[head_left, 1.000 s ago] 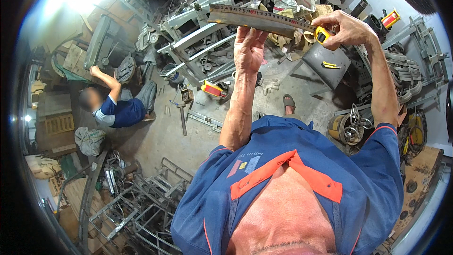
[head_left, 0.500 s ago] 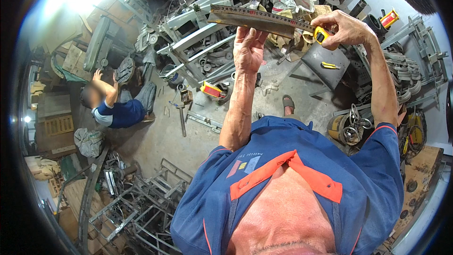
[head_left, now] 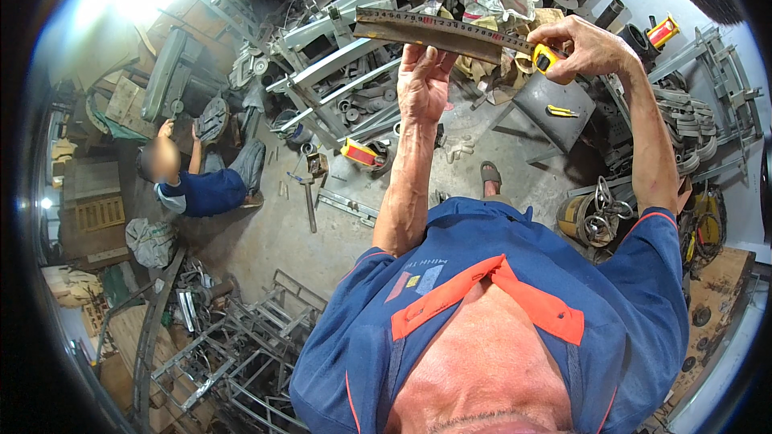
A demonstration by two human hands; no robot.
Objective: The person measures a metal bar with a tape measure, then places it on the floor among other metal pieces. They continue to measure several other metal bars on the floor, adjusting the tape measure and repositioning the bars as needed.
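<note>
My left hand (head_left: 424, 88) grips a short, brownish steel bar (head_left: 474, 50) from below, thumb on its near face and fingers behind. The bar is raised in front of me, roughly level. In my right hand (head_left: 593, 47) is a yellow tape measure (head_left: 547, 59), its case at the bar's right end. Its pulled-out blade (head_left: 450, 28) runs left along the bar's upper face, markings toward me. The fingers behind the bar are partly hidden. Beneath the right hand, a yellow utility knife (head_left: 563, 112) lies on a grey metal stool (head_left: 547, 95).
Metal frames (head_left: 330, 72) and scrap fill the far side. A hammer (head_left: 310, 205) and gloves (head_left: 461, 147) lie on the floor. At left, another person (head_left: 211, 193) sits low beside a machine (head_left: 171, 76). A bucket (head_left: 575, 221) stands right; more frames (head_left: 249, 354) lie near left.
My hands, the bar and the tape measure stay almost still; the tape case shifts very slightly left. The other person's upper body and arms have moved.
</note>
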